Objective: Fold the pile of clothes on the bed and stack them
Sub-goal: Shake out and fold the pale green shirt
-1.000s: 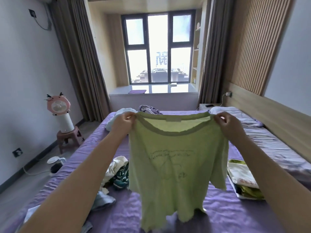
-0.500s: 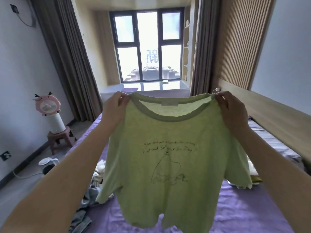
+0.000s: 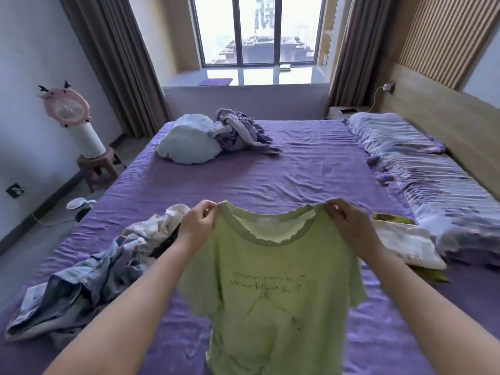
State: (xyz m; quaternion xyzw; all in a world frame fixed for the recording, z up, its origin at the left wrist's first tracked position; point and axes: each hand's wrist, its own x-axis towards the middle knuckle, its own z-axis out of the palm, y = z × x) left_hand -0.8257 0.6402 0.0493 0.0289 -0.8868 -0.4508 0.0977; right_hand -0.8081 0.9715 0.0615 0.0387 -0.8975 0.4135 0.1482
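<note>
Head view has you bringing the green T-shirt (image 3: pixel 273 288) down: half a second ago it hung high in front of the window, and now its collar sits low over the purple bed (image 3: pixel 311 169), with the hem sinking out of view at 6 o'clock. Your left hand (image 3: pixel 198 226) pinches the shoulder seam at the collar's 9 o'clock end, fingers curled tight on the cloth. Your right hand (image 3: pixel 349 226) does the same at the 3 o'clock end, thumb and fingers clamped on the fabric. The shirt hangs spread between them, print facing you, sleeves drooping loose.

That drop tells me, as a judgement, that the shake-out is done and you're about to lay the shirt flat on the open sheet ahead. The bare stretch at 12 o'clock looks the natural landing spot.

Plenty left, though. The unfolded pile (image 3: pixel 89 277) lies crumpled at 9 o'clock, touching your left forearm's side of the bed. At 3 o'clock, just beside your right wrist, a folded stack (image 3: pixel 405 244) waits, white on top with something green under it. Far off at 12 o'clock sit a pale pillow (image 3: pixel 186 142) and a rumpled purple bundle (image 3: pixel 238 131).

Watch the hem: it could bunch under the body as it lands, so ease the collar away from you.
</note>
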